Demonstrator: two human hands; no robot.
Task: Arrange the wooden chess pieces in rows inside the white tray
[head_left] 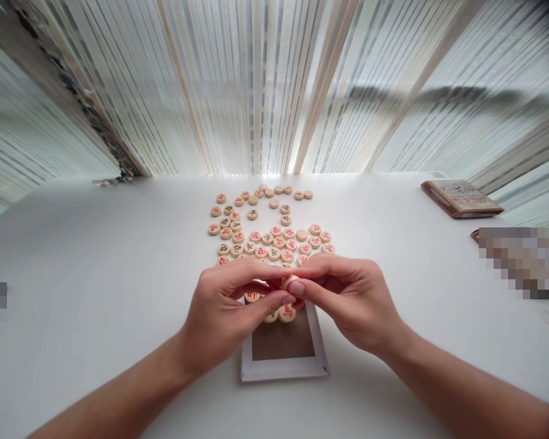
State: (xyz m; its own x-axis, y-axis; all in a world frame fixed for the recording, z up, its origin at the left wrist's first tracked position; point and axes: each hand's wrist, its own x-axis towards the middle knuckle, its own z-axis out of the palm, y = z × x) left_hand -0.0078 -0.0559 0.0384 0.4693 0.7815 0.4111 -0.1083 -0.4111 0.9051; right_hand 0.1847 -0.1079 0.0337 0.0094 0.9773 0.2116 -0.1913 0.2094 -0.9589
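Note:
Between the fingertips of my left hand (231,305) and my right hand (351,299) is a small round wooden piece (291,281), pinched by both. Below them lies a shallow white box tray (286,369) with a brown bottom. In its upper part rest several wooden discs, among them one with a red character (287,313), partly hidden by my hands. Beyond my hands many round pieces with red or black characters, such as a red-marked one (289,233), are spread on the white table (141,244). A few show blank faces, like this disc (301,234).
A flat brown box with a picture lid (461,198) lies at the table's back right. Nearer on the right is another, blurred-out item (525,262). Striped string curtains (219,79) hang behind the table's far edge.

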